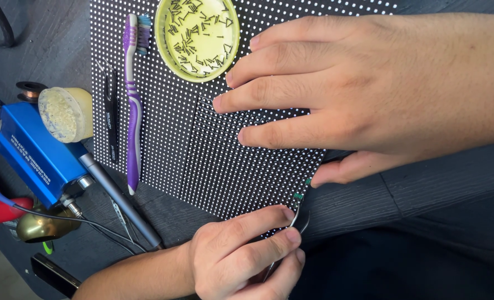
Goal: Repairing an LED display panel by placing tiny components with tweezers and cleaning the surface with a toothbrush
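Note:
A black panel [163, 100] covered in rows of small white dots lies on the dark table. My right hand [369, 94] reaches in from the right and lies flat on the panel, fingers spread, with the thumb at the panel's near right edge. My left hand [247, 253] comes in from the lower left and pinches metal tweezers [299, 221]. The tweezer tips sit at the panel's near corner, just below a small green part [298, 195] on the edge.
A yellow-green round dish [197, 36] of several tiny black parts rests on the panel beside a purple toothbrush [132, 105] and black tweezers [112, 119]. To the left are a blue tool unit [33, 155], a round tub [66, 114], a grey pen-shaped iron [122, 203] and a brass holder [38, 226].

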